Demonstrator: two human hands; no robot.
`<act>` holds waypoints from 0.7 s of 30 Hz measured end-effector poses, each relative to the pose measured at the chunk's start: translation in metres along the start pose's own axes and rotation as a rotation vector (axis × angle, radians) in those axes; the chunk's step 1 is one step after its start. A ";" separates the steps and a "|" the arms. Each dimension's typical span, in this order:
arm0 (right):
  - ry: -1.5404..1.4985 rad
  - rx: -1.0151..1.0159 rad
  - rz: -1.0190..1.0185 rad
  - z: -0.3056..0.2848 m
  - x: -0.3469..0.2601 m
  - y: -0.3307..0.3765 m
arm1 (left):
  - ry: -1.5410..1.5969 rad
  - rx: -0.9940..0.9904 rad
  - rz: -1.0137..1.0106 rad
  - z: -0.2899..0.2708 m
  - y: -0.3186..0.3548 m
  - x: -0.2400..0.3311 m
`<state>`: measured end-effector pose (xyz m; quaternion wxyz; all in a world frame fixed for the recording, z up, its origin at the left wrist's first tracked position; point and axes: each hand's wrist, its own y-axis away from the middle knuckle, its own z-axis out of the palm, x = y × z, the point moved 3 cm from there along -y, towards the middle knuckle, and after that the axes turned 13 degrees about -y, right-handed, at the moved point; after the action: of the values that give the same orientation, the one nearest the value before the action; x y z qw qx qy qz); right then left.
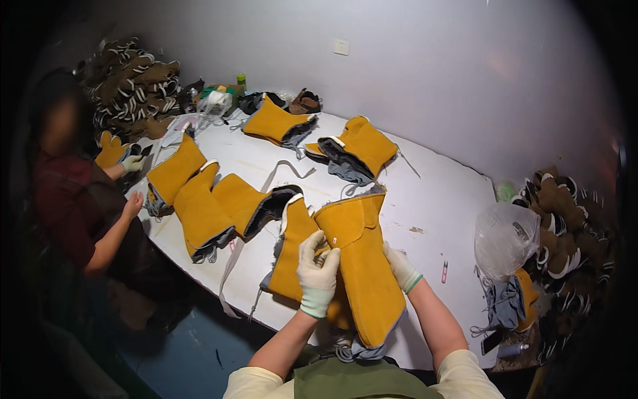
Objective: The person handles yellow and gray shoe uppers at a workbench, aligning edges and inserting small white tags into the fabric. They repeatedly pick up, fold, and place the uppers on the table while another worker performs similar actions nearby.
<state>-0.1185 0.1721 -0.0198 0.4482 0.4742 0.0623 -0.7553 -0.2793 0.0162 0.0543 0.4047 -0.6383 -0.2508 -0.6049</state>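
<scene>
A long yellow suede piece with grey fleece lining (369, 276) stands tilted in front of me, shaped like a boot upper or a long glove. My left hand (318, 272), in a pale knit glove, is closed at its left edge, thumb and fingers bent together near a small white mark. My right hand (401, 267), also gloved, holds the opposite edge; its fingertips are hidden behind the suede. Grey cloth and cord hang from the near end. Just left of it lies a similar yellow suede piece (290, 256), partly covered by my left hand.
More yellow pieces (201, 211) lie on the white table (452, 206), with pink-handled snips (444, 271) to the right. A co-worker (86, 199) works at the left. Brown piles (133, 86) flank the table. A clear bag (506, 239) and phone (492, 341) are right.
</scene>
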 end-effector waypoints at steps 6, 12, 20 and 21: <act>-0.082 0.006 0.104 0.005 0.013 -0.015 | 0.016 0.074 0.018 -0.014 -0.002 -0.010; -0.011 0.028 0.124 0.022 0.015 -0.019 | -0.038 0.133 0.048 -0.029 -0.007 -0.022; -0.008 0.002 0.183 0.031 0.018 -0.022 | -0.120 0.167 0.112 -0.040 -0.009 -0.024; -0.002 0.001 0.189 0.032 0.018 -0.022 | -0.124 0.174 0.111 -0.041 -0.009 -0.025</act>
<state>-0.1585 0.1570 -0.0235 0.5172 0.4774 0.0166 -0.7101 -0.3132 -0.0079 0.0291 0.4751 -0.6498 -0.2911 -0.5170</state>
